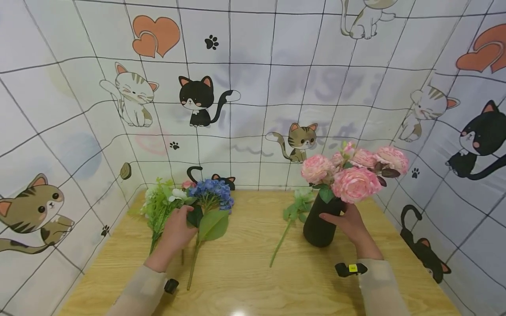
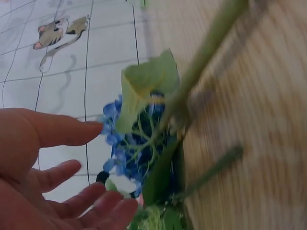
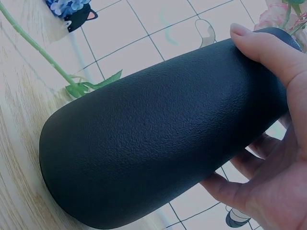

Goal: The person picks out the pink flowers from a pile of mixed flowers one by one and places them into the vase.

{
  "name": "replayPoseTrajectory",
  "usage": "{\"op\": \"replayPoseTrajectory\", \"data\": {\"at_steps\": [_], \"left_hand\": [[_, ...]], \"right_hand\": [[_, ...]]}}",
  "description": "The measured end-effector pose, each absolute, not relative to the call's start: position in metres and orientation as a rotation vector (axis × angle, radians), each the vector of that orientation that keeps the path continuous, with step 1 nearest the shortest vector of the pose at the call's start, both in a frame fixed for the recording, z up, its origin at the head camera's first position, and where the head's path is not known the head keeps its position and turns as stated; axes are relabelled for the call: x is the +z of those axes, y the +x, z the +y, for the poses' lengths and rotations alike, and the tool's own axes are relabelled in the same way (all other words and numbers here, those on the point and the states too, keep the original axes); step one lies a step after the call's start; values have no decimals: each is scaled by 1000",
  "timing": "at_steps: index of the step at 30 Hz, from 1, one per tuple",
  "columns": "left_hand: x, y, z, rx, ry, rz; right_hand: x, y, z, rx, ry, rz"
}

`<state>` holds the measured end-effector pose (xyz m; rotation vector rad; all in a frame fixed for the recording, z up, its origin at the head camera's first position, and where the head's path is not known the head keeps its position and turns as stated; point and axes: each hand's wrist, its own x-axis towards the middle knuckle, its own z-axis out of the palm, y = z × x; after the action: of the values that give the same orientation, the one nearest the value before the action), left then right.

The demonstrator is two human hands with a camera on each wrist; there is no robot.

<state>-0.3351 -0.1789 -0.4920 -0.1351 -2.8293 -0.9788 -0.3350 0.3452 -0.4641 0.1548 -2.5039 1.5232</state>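
My right hand (image 1: 351,222) grips a black vase (image 3: 144,129) near its top, thumb on the near side and fingers behind. The vase leans a little, and pink flowers (image 1: 356,182) stand in it. On the left, my left hand (image 2: 72,177) is spread, thumb apart from the fingers, beside a blue hydrangea (image 1: 211,193). The hydrangea lies on the table with its large green leaf (image 1: 214,225) and its stem toward me. Nothing shows between the left thumb and fingers in the left wrist view.
Left of the hydrangea lie green sprigs (image 1: 158,206) and a white flower (image 1: 178,194). A pale green flower stem (image 1: 281,241) lies just left of the vase. The wooden table (image 1: 245,263) is bordered by a cat-print cloth wall (image 1: 249,87) at the back and sides.
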Motion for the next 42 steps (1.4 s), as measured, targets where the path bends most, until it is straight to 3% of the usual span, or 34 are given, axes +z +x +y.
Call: {"op": "replayPoseTrajectory", "data": {"at_steps": [8,16,26,42], "left_hand": [[-494,-341,-197,-833,-123,-3033],[-506,-346,-209,-974,-16,-3048],[-518,-352,-212,-827,-70,-3038],[-521,-350,-216,-1031,-35,-3079]], "right_hand": [[-465,-334,344,1525,167,-2493],[-464,-334,343,1523,180,-2496],[-464,-334,343,1501,192,-2505],[-465,-334,342,1511,201,-2489]]}}
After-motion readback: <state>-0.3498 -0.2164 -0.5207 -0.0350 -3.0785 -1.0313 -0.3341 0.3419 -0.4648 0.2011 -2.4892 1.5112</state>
